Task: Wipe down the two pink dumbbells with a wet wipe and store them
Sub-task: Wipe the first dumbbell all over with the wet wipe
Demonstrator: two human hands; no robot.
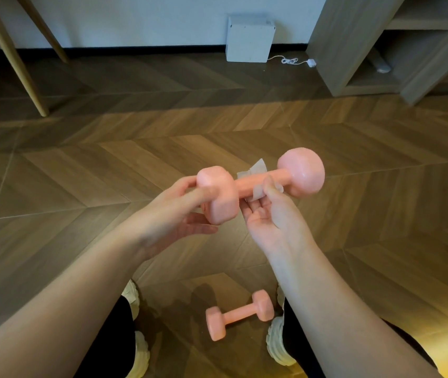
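I hold one pink dumbbell in the air in front of me, lying roughly level. My left hand grips its left head, fingers wrapped around it. My right hand pinches a white wet wipe around the dumbbell's handle, thumb on top and fingers underneath. The wipe folds over the bar, and part of it pokes up behind. A second pink dumbbell lies on the wooden floor between my feet, untouched.
My feet in white shoes stand either side of the floor dumbbell. A white box with a cable sits against the far wall. A grey shelf unit is at the far right, wooden legs at the far left.
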